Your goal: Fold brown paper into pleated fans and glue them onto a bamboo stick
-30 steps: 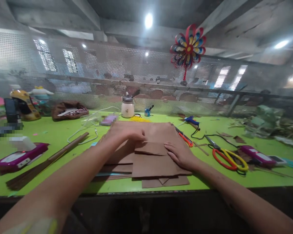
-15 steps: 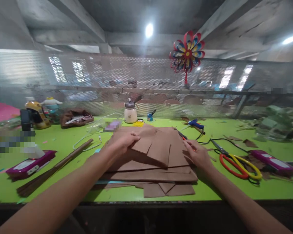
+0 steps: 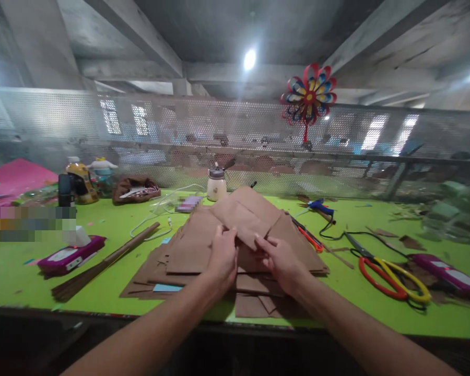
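Observation:
A piece of brown paper (image 3: 245, 211) with folds and a cut edge is held tilted over a stack of brown paper sheets (image 3: 191, 253). My left hand (image 3: 224, 253) pinches its near left edge. My right hand (image 3: 280, 258) grips the near right corner between thumb and fingers. Just right of the stack lie orange-handled scissors (image 3: 310, 239), their blades partly hidden by the paper. Loose folded brown pieces (image 3: 258, 305) stick out below the stack, and a bit of light blue paper (image 3: 167, 288) shows at its left.
Large scissors with red and yellow handles (image 3: 395, 279) lie at right, beside a purple power strip (image 3: 446, 274). A blue glue gun (image 3: 321, 206) rests behind. On the left are another power strip (image 3: 72, 256) and a brown paper bundle (image 3: 105, 263). A bottle (image 3: 216, 185) stands behind the stack.
My right hand has left the orange-handled scissors and moved left onto the paper. My left hand has shifted to the near edge. The paper is now turned and raised between both hands.

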`<state>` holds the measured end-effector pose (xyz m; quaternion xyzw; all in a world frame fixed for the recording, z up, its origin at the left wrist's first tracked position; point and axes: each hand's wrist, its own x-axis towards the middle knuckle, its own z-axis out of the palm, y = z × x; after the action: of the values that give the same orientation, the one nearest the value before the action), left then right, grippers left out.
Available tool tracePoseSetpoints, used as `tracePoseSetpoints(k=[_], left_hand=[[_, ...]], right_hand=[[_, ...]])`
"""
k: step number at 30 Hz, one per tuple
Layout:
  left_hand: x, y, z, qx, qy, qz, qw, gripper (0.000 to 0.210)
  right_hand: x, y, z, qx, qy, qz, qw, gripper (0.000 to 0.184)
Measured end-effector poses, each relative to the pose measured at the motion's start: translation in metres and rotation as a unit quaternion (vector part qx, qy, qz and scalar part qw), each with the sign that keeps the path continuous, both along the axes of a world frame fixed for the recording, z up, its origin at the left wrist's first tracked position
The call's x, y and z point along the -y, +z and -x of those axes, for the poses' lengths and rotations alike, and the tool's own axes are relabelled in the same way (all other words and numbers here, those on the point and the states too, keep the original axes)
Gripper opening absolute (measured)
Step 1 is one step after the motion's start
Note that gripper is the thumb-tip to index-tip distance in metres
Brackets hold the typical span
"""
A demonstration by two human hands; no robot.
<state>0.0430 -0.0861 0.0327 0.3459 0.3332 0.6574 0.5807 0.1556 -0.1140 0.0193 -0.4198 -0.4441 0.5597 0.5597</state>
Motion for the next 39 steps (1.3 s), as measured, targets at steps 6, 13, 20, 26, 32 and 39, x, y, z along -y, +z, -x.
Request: tracePoseSetpoints(k=[6, 13, 20, 26, 32, 39], left_hand=[[0.039, -0.011, 0.023, -0.086, -0.163, 0.077, 0.980, 0.017], [0.032, -0.001, 0.048, -0.434, -0.165, -0.139, 0.874, 0.021], [-0.042, -0.020, 0.042, -0.679, -0.128, -0.393, 0.607, 0.028], [-0.049, -0.034, 0.042, -0.730, -0.116, -0.410, 0.534, 0.035], [-0.049, -0.028, 0.041, -0.734, -0.144, -0.380, 0.544, 0.045], [-0.058, -0.024, 0.047, -0.666, -0.209, -0.287, 0.656, 0.062]], right_hand=[[-0.018, -0.009, -0.026, 0.011, -0.047, -0.017, 0.999, 0.029], [-0.023, -0.021, -0.060, 0.121, 0.013, 0.101, 0.987, 0.026], [-0.027, -0.015, -0.068, 0.230, 0.037, 0.152, 0.961, 0.026], [-0.034, -0.004, -0.123, 0.490, -0.022, 0.067, 0.869, 0.020], [-0.051, 0.012, -0.179, 0.635, -0.140, -0.039, 0.758, 0.029], [-0.038, 0.000, -0.123, 0.508, -0.008, -0.098, 0.855, 0.032]])
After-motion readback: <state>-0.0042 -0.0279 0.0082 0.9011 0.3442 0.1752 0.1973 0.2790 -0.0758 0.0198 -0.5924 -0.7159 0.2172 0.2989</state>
